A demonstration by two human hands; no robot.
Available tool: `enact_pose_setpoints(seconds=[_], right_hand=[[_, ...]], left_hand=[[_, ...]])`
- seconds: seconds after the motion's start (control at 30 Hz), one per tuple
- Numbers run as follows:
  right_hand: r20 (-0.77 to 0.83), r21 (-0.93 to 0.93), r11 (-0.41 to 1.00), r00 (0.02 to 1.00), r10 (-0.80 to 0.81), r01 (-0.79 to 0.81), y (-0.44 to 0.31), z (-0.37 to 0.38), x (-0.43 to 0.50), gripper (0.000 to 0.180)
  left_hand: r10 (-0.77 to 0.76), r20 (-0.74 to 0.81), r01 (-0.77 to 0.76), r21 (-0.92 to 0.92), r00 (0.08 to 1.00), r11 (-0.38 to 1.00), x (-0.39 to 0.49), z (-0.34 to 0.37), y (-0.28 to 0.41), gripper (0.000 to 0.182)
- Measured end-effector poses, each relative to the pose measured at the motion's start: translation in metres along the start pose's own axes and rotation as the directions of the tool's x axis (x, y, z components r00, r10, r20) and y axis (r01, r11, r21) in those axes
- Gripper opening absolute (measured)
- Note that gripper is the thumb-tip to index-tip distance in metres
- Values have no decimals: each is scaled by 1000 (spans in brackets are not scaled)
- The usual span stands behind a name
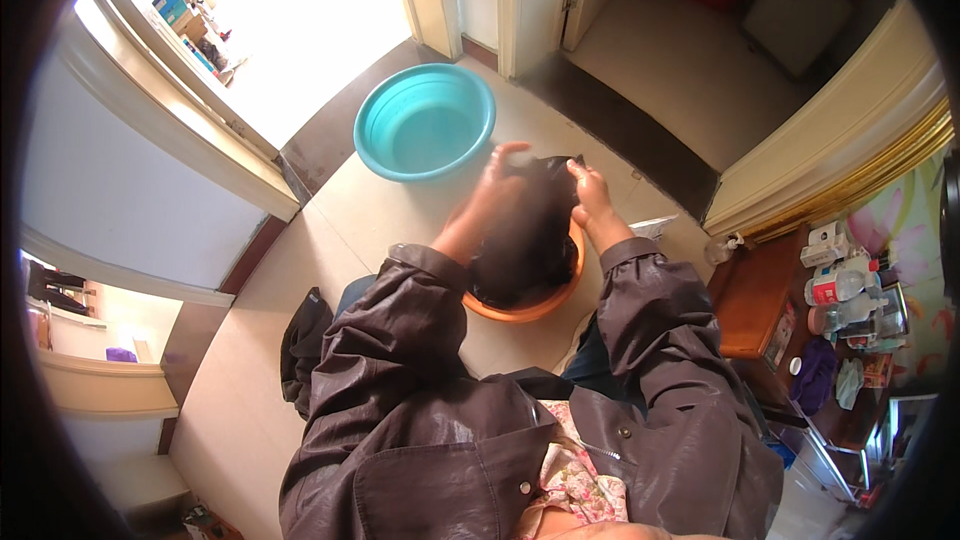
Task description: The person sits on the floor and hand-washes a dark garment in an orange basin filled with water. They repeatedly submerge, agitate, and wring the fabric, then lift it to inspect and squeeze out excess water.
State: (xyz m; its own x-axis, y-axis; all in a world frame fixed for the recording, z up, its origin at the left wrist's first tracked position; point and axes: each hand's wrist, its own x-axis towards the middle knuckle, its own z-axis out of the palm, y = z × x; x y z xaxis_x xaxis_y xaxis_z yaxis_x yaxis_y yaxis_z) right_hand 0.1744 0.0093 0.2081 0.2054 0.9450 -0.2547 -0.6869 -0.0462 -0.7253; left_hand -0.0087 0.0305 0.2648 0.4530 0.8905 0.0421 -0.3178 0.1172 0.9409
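Note:
A black wet-looking cloth (525,259) is bunched up, partly inside an orange basin (521,312) on the floor between my knees. My right hand (591,193) pinches the cloth's upper corner, thumb on top. My left hand (491,191), motion-blurred, is at the cloth's left edge with its forefinger stretched out; whether it grips the fabric cannot be made out. Just beyond my left hand stands a turquoise basin (424,122) holding cloudy water. The cloth and my forearms hide much of the orange basin.
At right, a wooden cabinet (750,300) stands beside a surface crowded with bottles (834,287) and a purple cloth (814,375). A pump bottle (724,247) is near the cabinet's far end. Dark fabric (306,349) lies by my left leg. Doorways with dark thresholds (622,131) lie ahead.

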Motion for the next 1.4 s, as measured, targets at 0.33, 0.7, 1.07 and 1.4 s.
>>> enact_pose_setpoints(seconds=[0.33,0.7,1.07,1.4], right_hand=[[-193,20,980,961,197,-197,69,32,-25,48],[-66,57,971,970,234,-230,80,8,-12,45],[182,70,945,936,302,-319,72,8,-10,45],[102,21,953,949,300,-303,67,4,0,58]], left_hand=[[153,-293,165,819,944,549,-18,32,-23,38],[239,-374,181,799,896,573,-19,27,-38,35],[337,-439,182,792,833,583,-17,33,-41,35],[252,-342,131,789,905,600,-22,37,-45,30]])
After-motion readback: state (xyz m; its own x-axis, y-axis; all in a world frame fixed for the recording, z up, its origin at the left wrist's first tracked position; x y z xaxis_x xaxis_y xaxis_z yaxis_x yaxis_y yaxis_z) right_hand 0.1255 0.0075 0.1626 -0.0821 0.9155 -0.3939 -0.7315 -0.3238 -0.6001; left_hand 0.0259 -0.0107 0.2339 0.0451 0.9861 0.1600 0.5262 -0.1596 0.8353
